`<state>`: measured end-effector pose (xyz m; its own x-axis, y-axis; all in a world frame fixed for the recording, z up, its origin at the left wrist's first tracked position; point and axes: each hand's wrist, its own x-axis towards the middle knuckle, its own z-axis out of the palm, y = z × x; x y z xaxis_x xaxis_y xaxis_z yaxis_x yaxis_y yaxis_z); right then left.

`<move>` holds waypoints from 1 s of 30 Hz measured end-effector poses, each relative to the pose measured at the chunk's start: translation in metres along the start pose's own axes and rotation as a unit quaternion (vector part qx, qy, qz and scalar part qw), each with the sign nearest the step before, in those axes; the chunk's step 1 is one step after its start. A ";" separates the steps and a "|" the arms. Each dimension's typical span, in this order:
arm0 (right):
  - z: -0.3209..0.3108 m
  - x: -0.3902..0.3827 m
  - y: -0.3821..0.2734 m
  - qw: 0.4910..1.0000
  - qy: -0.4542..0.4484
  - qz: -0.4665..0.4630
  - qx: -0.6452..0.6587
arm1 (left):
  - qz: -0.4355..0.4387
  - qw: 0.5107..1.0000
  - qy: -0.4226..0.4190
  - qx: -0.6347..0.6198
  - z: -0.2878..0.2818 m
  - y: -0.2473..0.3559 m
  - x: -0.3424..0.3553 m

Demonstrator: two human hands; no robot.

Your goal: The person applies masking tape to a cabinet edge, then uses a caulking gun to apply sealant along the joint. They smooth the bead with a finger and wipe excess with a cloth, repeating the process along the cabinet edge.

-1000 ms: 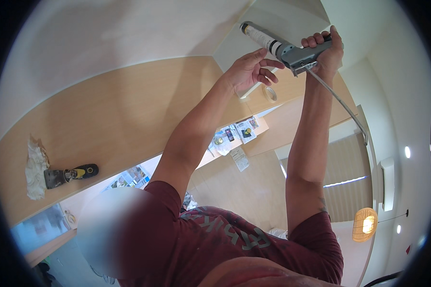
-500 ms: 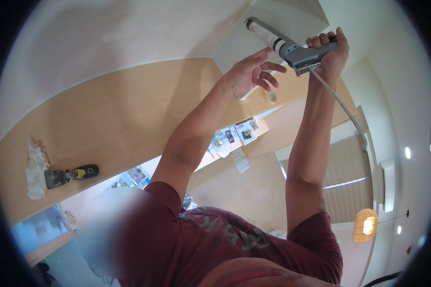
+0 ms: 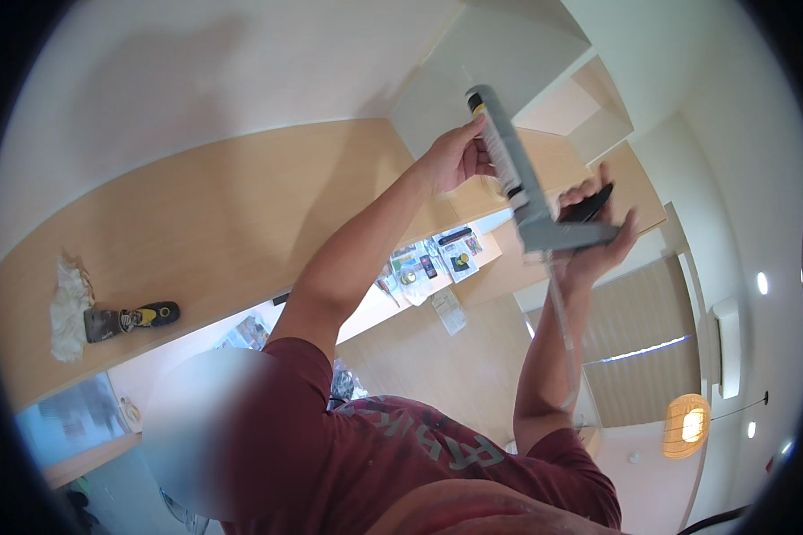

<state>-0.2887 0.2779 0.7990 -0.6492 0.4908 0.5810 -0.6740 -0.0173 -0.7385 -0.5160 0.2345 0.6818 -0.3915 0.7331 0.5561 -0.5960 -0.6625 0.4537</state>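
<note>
My right hand is around the grey handle of a caulking gun, its fingers partly apart beside the black trigger. The gun stands up at a slant with a white, yellow and black cartridge in its cradle. Its thin metal rod trails down along my right forearm, blurred by motion. With thumb and fingers, my left hand grips the cartridge near its front end. The far sides of the left fingertips are hidden.
A scraper with a black and yellow handle lies on the wooden surface, beside crumpled white paper. Lower shelves hold newspaper and small items. A woven lamp hangs at the right.
The caulking gun has come down and turned more upright. My right hand has lowered with it and loosened its fingers. My left hand has closed on the cartridge's front part.
</note>
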 end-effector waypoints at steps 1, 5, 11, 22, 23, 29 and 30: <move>-0.007 -0.023 0.001 1.000 0.020 0.014 -0.010 | 0.011 0.998 0.052 0.021 0.005 -0.008 -0.002; -0.072 -0.086 -0.006 0.947 0.092 -0.009 -0.307 | 0.068 0.971 0.204 0.101 0.041 -0.019 -0.025; -0.119 -0.154 0.012 0.668 -0.290 -0.122 -0.675 | 0.160 0.878 0.348 0.288 0.078 -0.020 -0.079; -0.089 -0.073 0.013 0.682 -0.526 -0.141 -0.489 | 0.256 0.703 0.555 0.364 0.145 -0.002 -0.146; -0.075 -0.074 0.017 0.680 -0.542 -0.148 -0.471 | 0.274 0.693 0.560 0.361 0.157 0.008 -0.161; 0.002 -0.074 0.044 0.660 -0.608 -0.219 -0.382 | 0.375 0.614 0.600 0.349 0.176 0.059 -0.235; 0.012 -0.075 0.047 0.656 -0.621 -0.218 -0.369 | 0.377 0.606 0.610 0.345 0.180 0.066 -0.245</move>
<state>-0.2758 0.2297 0.7253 -0.5466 -0.7876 0.2845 -0.8345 0.5405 -0.1070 -0.3331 -0.0165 0.7007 -0.8480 -0.5277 0.0486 0.3440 -0.4784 0.8079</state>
